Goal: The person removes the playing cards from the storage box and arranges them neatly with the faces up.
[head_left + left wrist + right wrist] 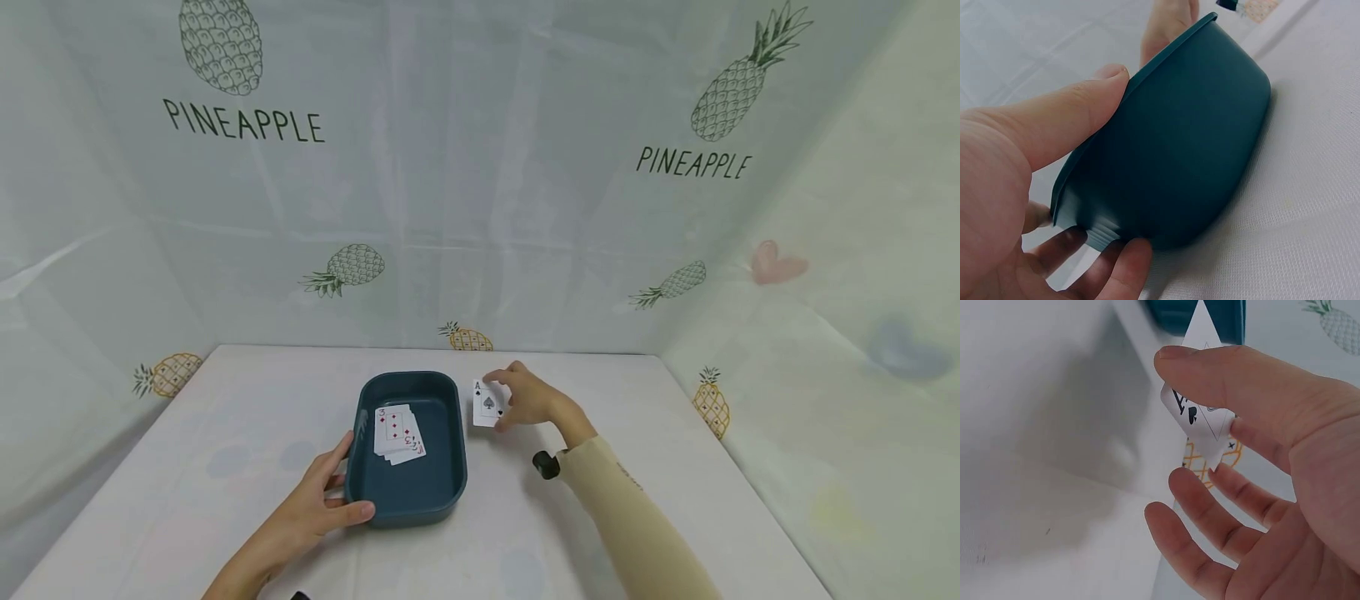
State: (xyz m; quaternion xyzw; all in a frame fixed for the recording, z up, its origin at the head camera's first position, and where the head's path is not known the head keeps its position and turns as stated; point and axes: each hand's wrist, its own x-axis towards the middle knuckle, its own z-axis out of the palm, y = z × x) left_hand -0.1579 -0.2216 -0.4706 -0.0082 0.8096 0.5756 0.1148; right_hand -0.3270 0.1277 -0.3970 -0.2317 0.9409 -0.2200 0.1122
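Note:
A dark teal rectangular bin point(427, 490) stands mid-table in the head view. My left hand point(303, 504) grips its near left corner, thumb at the rim and fingers along the side wall; the left wrist view shows the bin's outer wall point(1179, 137) close up. Inside lies a small overlapping pile of playing cards point(393, 425), a three of diamonds on top. To the right of the bin, my right hand point(534, 402) pinches an ace of spades point(487, 405) between thumb and index finger. In the right wrist view the thumb covers part of this ace point(1192, 415).
The table point(615, 492) has a pale cloth with faint coloured spots. Behind it hangs a white curtain point(480, 208) printed with pineapples, and similar sheets enclose both sides. A black wrist device point(546, 465) sits by the right sleeve point(622, 508).

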